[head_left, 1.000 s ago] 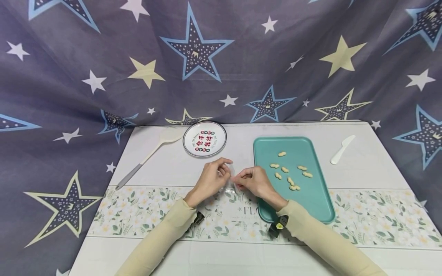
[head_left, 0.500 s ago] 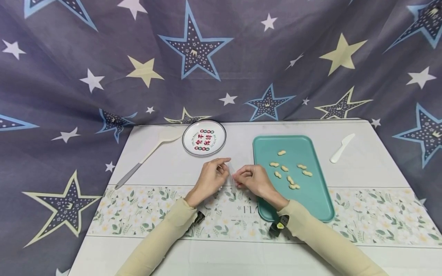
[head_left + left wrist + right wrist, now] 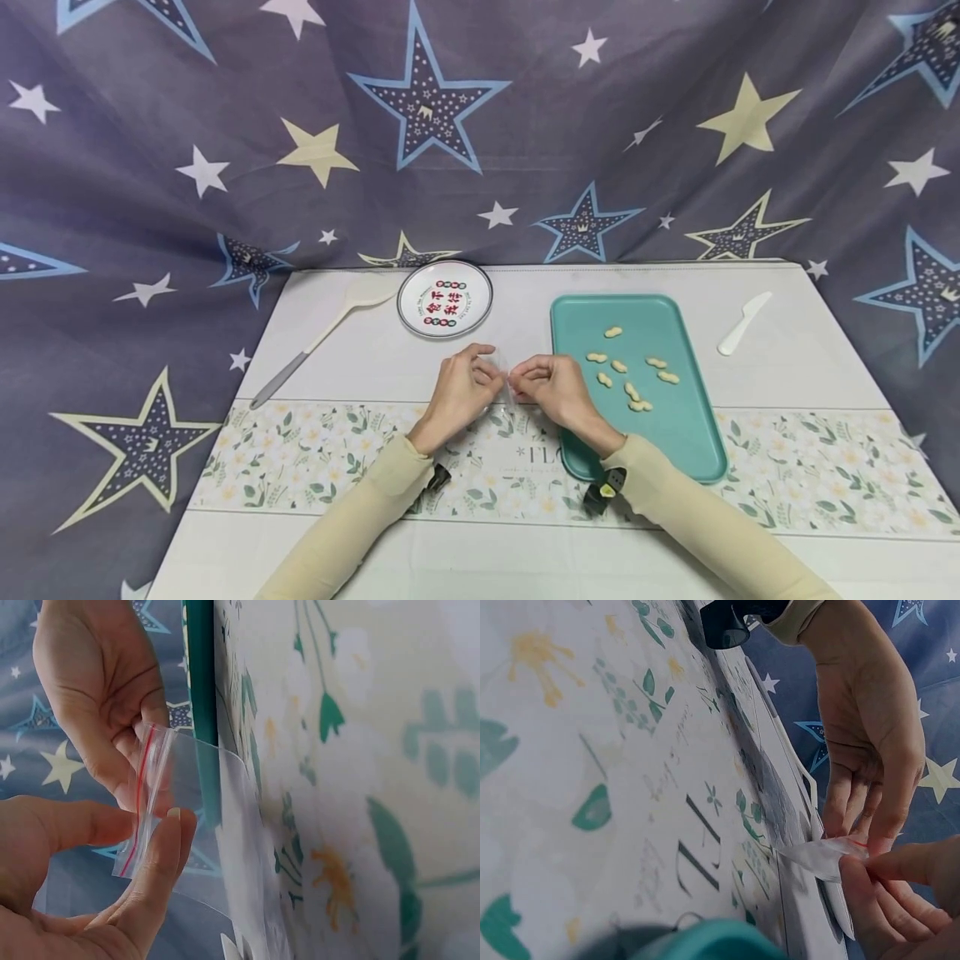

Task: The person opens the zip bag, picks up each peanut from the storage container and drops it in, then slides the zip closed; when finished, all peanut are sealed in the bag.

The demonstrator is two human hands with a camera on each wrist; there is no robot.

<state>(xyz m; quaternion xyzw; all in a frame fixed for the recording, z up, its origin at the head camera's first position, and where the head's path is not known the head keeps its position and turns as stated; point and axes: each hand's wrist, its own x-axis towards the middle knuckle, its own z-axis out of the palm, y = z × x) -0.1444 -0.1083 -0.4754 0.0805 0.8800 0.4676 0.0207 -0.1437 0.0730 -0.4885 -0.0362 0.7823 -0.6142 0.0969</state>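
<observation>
Left wrist view: the clear bag (image 3: 199, 817) is between my two hands, and its red-lined edge (image 3: 142, 780) is the line that matters most. That edge stretches from the fingers of my right hand (image 3: 555, 387) at its far end to the thumb and fingers of my left hand (image 3: 459, 387) near its other end, so I judge its long axis to run from one hand toward the other. My left thumb and a finger pinch the bag just by the red line, one from each side; my right thumb and forefinger pinch it too, as the right wrist view shows. Both hands touch it, so neither is nearer: from my left hand the bag lies to the right, from my right hand to the left. The red edge is uppermost, with the clear body drooping from it toward the table (image 3: 450, 567); whether its bottom touches down I can't tell, nor whether the two layers at the mouth are parted. The teal tray (image 3: 667, 442) with its scattered peanuts (image 3: 618, 367) sits on my right hand's side, partly beneath that wrist, and the round plate (image 3: 405, 302) lies beyond my left hand.
</observation>
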